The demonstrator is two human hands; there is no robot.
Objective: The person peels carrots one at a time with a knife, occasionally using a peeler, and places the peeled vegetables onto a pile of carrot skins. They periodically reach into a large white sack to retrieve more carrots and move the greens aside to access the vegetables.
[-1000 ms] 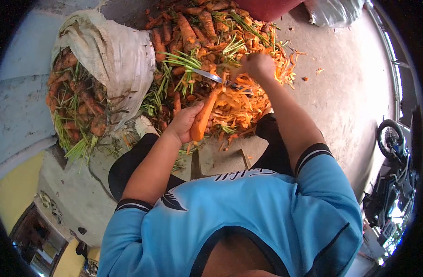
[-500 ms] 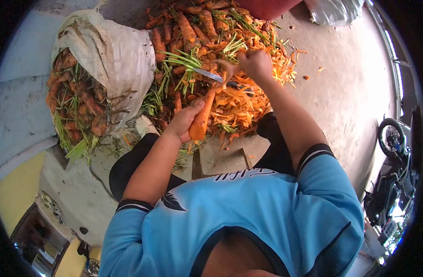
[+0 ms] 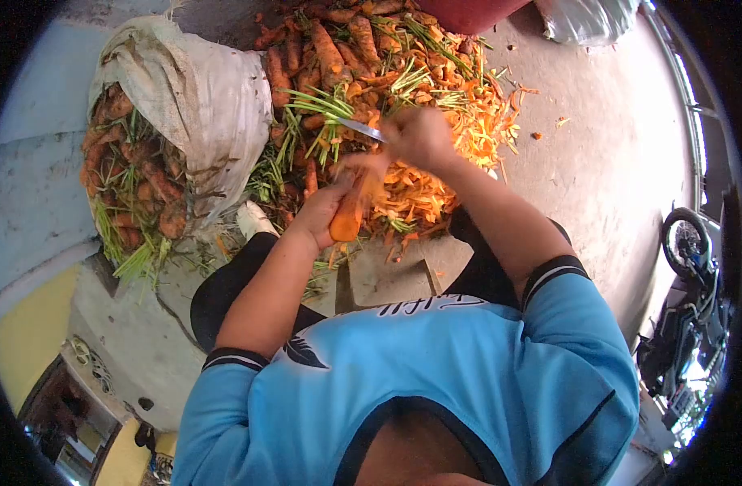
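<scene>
A carrot (image 3: 348,220) with a bright orange, bare-looking surface is in my left hand (image 3: 320,212), its thick end toward my body. My right hand (image 3: 424,139) is closed on a peeler (image 3: 363,164), smeared by motion, which lies over the far end of the carrot. Past my right hand, a knife blade (image 3: 360,129) shows on the heap; its handle is hidden. Orange peelings (image 3: 411,194) are piled beneath both hands.
Unpeeled carrots (image 3: 326,53) with soil and green stalks are heaped ahead. To the left, a white sack (image 3: 225,105) lies open with more carrots (image 3: 156,174) inside. A red object (image 3: 472,12) and a pale plastic bag (image 3: 589,20) stand behind; a motorcycle (image 3: 686,316) is at right.
My right hand has moved left and toward me, bringing the peeler down onto the carrot. The left hand with the carrot has stayed nearly in place.
</scene>
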